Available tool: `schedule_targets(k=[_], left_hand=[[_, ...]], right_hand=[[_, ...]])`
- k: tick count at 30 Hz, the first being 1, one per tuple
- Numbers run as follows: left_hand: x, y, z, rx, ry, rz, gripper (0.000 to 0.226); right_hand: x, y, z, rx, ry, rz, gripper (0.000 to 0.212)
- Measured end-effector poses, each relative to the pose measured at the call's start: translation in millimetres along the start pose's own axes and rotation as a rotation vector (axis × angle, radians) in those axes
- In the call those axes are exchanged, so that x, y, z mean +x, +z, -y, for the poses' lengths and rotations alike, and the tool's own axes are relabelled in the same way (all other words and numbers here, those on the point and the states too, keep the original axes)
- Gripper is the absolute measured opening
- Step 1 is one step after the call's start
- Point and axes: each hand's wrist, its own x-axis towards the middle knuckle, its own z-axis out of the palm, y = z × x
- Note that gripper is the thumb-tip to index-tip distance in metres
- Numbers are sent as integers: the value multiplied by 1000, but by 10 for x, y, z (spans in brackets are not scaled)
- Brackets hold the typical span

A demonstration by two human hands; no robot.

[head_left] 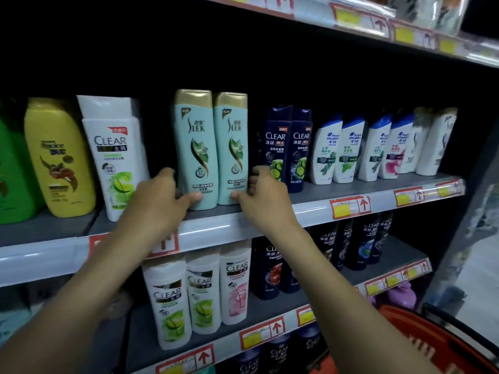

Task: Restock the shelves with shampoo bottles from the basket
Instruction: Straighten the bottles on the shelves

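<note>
Both arms reached up to the grey middle shelf [324, 197]. The left hand [159, 195] curled round the base of the left pale-teal, gold-capped shampoo bottle [195, 147]; the right hand [266, 194] gripped its upright twin [231, 147] just beside it. The red plastic basket [421, 344] sat near, lower right.

Two Slek bottles [210, 149]: pale teal body, gold cap, green leaf motif.
Rejoice bottle [58, 157]: yellow, brown nut graphic.
Large Clear bottle [113, 157]: white, lime-green swirl.
Clear men's bottles [287, 147]: navy, green lime print.
Head & Shoulders row [359, 149]: white with blue caps; mint-leaf or pink labels.
Shelf [310, 195]: grey; price tags [349, 206] red-edged, yellow patch.
Basket [421, 344]: orange-red.
</note>
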Motion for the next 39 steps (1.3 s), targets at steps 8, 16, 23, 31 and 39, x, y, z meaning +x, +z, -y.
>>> schedule_targets(k=[8, 16, 23, 31, 39], left_hand=[[-306, 436, -757, -63, 287, -284, 21], [110, 1016, -1144, 135, 324, -311, 38], [352, 1070, -1240, -33, 105, -137, 31], [396, 1096, -1219, -39, 35, -83, 31], [401, 1151, -1247, -39, 31, -115, 33]], right_hand=[[318, -782, -569, 116, -123, -344, 37], [676, -874, -953, -32, -107, -34, 56], [679, -791, -993, -171, -87, -58, 52], [615, -828, -1013, -209, -88, -15, 36], [603, -808, -1031, -276, -94, -16, 38]])
